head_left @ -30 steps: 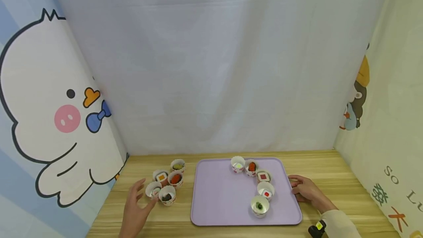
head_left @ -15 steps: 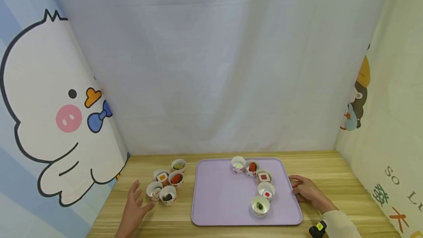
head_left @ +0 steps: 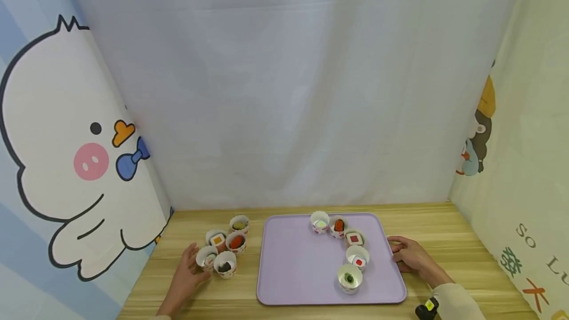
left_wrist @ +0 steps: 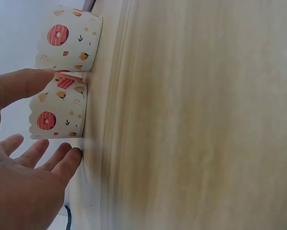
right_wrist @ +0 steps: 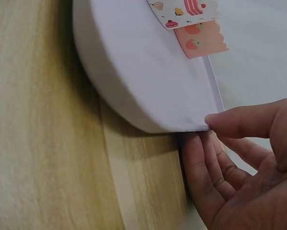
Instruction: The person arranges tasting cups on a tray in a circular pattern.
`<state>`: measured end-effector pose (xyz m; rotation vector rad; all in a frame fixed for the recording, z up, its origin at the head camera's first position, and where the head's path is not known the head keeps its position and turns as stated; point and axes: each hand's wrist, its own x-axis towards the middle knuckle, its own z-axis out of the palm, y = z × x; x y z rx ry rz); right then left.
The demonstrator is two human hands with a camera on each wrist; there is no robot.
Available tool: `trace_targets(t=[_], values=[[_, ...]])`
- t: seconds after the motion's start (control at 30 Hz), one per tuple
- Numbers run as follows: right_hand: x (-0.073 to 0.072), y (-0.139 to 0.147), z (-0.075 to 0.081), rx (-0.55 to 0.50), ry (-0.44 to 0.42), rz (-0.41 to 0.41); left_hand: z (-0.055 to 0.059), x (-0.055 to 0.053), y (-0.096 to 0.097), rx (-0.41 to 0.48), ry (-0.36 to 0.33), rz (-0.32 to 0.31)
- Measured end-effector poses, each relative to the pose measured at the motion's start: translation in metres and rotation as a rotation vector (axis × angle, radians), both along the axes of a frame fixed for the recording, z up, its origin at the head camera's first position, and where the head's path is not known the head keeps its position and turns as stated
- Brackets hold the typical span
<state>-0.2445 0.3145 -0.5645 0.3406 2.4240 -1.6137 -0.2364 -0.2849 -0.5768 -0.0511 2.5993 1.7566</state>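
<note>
My left hand [head_left: 183, 276] stands around the nearest-left paper baking cup [head_left: 205, 256], on the table at the left. In the left wrist view its fingers are fairly straight, apart from one side of that cup [left_wrist: 59, 112], with the thumb at the other side, by a second cup [left_wrist: 74, 43]. Cream paper with donut prints covers both. My right hand [head_left: 412, 255] pinches the right rim of a lilac tray [head_left: 293, 260]; in the right wrist view the thumb lies at the rim and the fingers curl below it.
Several cups with small sushi pieces cluster at the left, among them a cup with a dark piece [head_left: 225, 264]. More cups, such as one with a green piece [head_left: 349, 279], form a curved row on the tray's right half. A pale curtain [head_left: 284, 88] hangs behind.
My left hand first drew back a little left from the cups, then came in again around the nearest-left cup. My right hand and the tray have stayed in place.
</note>
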Motion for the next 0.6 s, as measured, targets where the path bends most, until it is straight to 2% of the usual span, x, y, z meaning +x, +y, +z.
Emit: trace_targets(t=[0.33, 0.6], values=[[-0.002, 0.001, -0.002, -0.001, -0.009, 0.0, -0.007, -0.008, 0.001, -0.062, 0.028, 0.015], [-0.001, 0.002, -0.002, -0.008, -0.01, -0.005, -0.012, -0.012, 0.005, -0.154, 0.028, 0.089]])
